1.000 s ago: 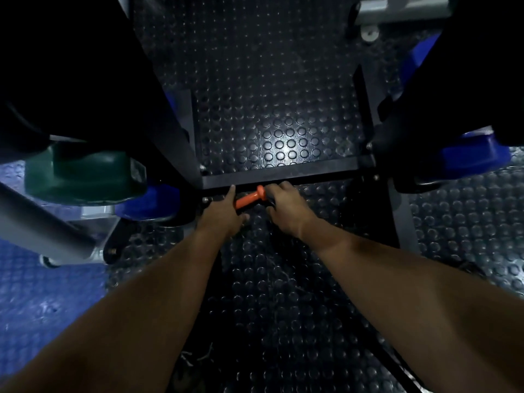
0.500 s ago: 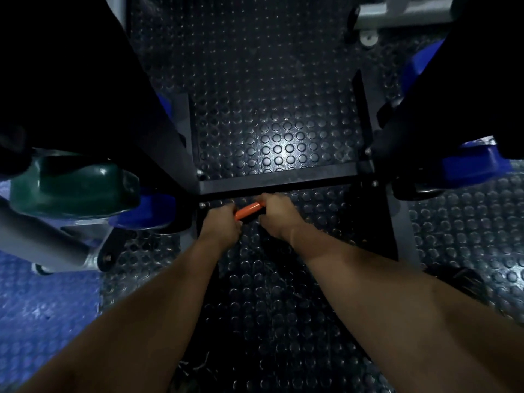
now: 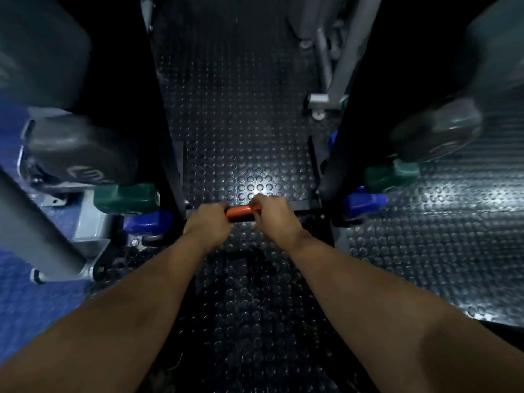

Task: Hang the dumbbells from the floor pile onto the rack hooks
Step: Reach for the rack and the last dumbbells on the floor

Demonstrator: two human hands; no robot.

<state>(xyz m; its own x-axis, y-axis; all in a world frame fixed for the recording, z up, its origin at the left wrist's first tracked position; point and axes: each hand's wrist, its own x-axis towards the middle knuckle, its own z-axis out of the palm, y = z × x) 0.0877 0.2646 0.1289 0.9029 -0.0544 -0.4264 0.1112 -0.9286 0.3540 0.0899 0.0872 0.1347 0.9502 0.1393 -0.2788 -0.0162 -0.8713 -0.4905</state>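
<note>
Down low, both hands close on one orange dumbbell (image 3: 239,213): only its middle shows, a short orange stretch bridging the gap between the left hand (image 3: 207,224) and the right hand (image 3: 273,217). Its two ends are hidden under the fists. It sits level, just in front of the rack's dark bottom crossbar (image 3: 304,207), and whether it touches the bar cannot be told.

Half a second ago the orange piece lay tilted and lower on the studded floor mat (image 3: 246,137), with the hands nearer each other; now it is level, the hands are set wider, and the view has swung up so more of the mat shows beyond.

Fingers of both hands are curled round the dumbbell. Left of the grip hang a green dumbbell (image 3: 124,198) and a blue dumbbell (image 3: 147,222).
</note>
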